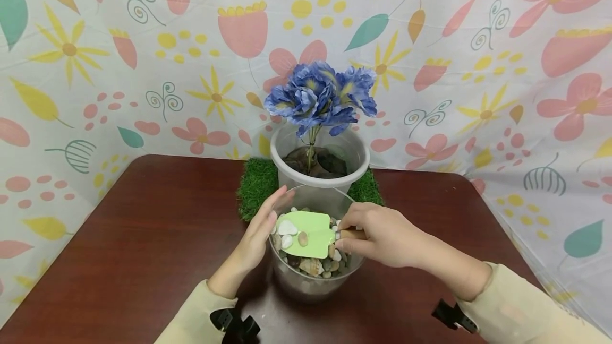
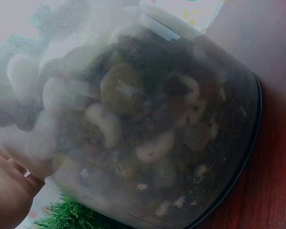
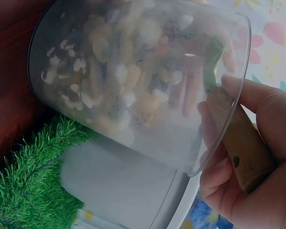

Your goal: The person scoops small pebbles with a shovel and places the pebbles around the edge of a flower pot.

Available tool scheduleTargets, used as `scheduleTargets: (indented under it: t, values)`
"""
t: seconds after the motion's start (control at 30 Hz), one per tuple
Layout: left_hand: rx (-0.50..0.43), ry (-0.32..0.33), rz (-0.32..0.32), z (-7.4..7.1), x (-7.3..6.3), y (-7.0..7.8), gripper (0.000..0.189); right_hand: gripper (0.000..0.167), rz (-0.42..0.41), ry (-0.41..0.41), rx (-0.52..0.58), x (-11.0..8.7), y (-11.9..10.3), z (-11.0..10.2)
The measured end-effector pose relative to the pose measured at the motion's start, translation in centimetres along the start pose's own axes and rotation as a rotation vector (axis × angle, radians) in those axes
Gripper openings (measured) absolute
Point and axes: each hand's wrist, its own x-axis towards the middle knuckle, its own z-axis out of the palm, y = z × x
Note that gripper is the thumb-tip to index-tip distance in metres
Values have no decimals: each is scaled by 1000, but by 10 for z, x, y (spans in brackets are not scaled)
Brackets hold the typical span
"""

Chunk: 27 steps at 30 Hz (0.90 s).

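Note:
My right hand (image 1: pixel 382 235) grips the short wooden handle (image 3: pixel 248 152) of a small trowel with a light green blade (image 1: pixel 311 246). The blade lies level inside a clear bucket (image 1: pixel 306 291), over the stones, with a few white and tan pebbles (image 1: pixel 288 228) on it. Under it sit mixed pebbles and a shell (image 1: pixel 312 266). My left hand (image 1: pixel 253 240) rests against the bucket's left side, its fingers straight along the wall. Through the cloudy wall in the left wrist view, stones (image 2: pixel 124 90) show packed inside.
Right behind the bucket stands a white pot (image 1: pixel 320 177) with blue artificial flowers (image 1: pixel 320 94) planted in it. It stands on a green artificial grass mat (image 1: pixel 258 187). The dark wooden table (image 1: pixel 167 238) backs onto a patterned cloth (image 1: pixel 191 57).

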Motion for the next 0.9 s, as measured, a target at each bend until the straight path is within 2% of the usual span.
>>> scheduleTargets:
  t: [0.33,0.57,0.73,0.9]
  values:
    - [-26,-6,-24,1,0,-1,54,17,42,31,25,-1,1,2]
    - [-186,-4,-168,3,2,1,58,12,58,64,38,-3,3,4]
    - [-149,0,-203,1,2,5,62,12,54,67,32,-4,3,3]
    - [-116,-17,-170,1,0,5,57,14,40,74,30,-4,3,5]
